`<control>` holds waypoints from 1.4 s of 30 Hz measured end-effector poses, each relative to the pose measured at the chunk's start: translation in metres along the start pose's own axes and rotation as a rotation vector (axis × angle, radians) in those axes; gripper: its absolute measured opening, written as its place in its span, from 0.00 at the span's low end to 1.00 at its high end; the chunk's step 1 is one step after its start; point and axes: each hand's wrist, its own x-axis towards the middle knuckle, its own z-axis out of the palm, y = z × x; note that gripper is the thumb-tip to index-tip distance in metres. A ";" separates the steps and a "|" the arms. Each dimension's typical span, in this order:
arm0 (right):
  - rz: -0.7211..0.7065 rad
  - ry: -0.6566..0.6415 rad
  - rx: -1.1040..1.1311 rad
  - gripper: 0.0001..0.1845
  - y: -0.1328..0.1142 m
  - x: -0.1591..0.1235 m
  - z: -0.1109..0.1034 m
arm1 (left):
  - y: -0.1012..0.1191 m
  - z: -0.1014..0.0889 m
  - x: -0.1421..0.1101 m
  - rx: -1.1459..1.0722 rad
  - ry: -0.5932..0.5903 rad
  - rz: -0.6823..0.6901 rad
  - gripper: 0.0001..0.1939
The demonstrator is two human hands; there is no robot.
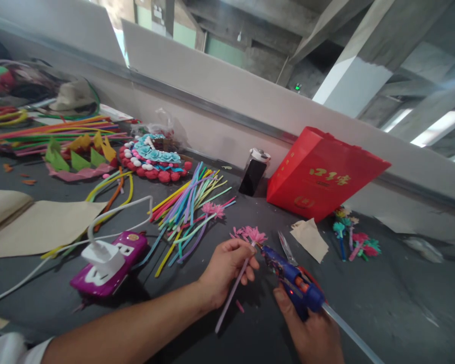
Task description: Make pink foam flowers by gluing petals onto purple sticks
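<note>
Between its thumb and fingers, my left hand (230, 268) pinches a paper flower (254, 234) with pink fringed petals and a pale purple stem (232, 298) that slants down toward me. My right hand (310, 331) is wrapped round a blue hot glue gun (293, 278), with a clear glue stick (351, 331) coming out of its back end. The gun's nozzle is at the base of the petals; whether it touches them I cannot tell. A small pink scrap (240, 306) lies below the stem. Scissors (287, 248) rest beside the gun, partly hidden by it.
A purple power strip (132, 258) with a white charger (102, 260) stands at left. Behind my hands lie several coloured stems (189, 212), a phone (252, 177), a red paper bag (322, 174), beige paper (310, 239) and finished flowers (358, 242). A low partition (212, 121) runs behind.
</note>
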 end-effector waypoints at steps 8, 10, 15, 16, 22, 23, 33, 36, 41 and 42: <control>0.030 -0.006 -0.045 0.33 0.003 -0.003 0.001 | 0.000 -0.001 0.001 -0.009 -0.008 -0.006 0.08; 0.026 0.000 -0.039 0.33 0.001 -0.002 -0.001 | -0.001 -0.002 0.001 -0.009 -0.015 -0.006 0.07; 0.014 0.016 -0.010 0.31 -0.003 0.001 -0.003 | -0.001 -0.003 0.002 -0.010 -0.031 -0.006 0.07; 0.008 0.011 -0.004 0.31 -0.003 0.002 -0.003 | -0.001 -0.003 0.002 -0.011 -0.033 -0.004 0.06; 0.019 -0.019 -0.022 0.31 -0.001 -0.001 -0.004 | 0.002 0.000 0.000 -0.008 -0.024 -0.011 0.06; 0.028 -0.022 -0.027 0.31 -0.001 -0.001 -0.004 | 0.002 0.000 0.000 -0.011 -0.026 -0.012 0.06; 0.041 -0.019 -0.004 0.29 0.003 0.000 -0.003 | 0.001 -0.001 0.001 -0.028 -0.042 -0.007 0.07; 0.063 -0.069 0.048 0.27 0.005 0.002 -0.004 | 0.003 -0.001 0.001 -0.011 -0.041 -0.007 0.07; 0.202 -0.120 0.320 0.24 0.003 0.007 -0.013 | 0.004 -0.002 0.003 0.004 -0.026 0.010 0.06; 0.261 -0.123 0.411 0.24 0.003 0.009 -0.015 | 0.005 -0.002 0.003 0.008 -0.025 0.011 0.06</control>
